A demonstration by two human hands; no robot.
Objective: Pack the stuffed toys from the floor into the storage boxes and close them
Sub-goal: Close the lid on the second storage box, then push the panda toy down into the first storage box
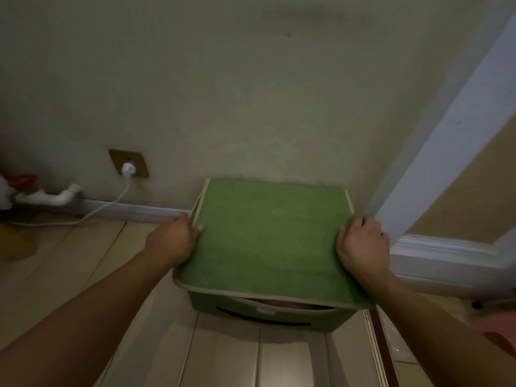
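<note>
The green storage box [265, 314] stands on the wooden floor [83, 275] hard against the wall [251, 93], tucked by the corner where a white door frame [435, 174] comes down, which looks like its place for keeping, out of the way. Its lid [268, 236] lies across the top, but the near edge sits proud of the front wall, leaving a gap through which something pinkish shows (probably a toy inside, too dim to name). That, I judge, is why both hands are on it: the left hand [173, 241] holds the lid's left edge with its thumb laid on top and fingers curled over the side, and the right hand [363, 244] clasps the right edge likewise, fingers bent round it, so that the lid can be squared and pressed down evenly. Closing seems nearly done. Toward the far left of the floor's edge, a white plug [128, 169] sits in a wall socket above the skirting.
</note>
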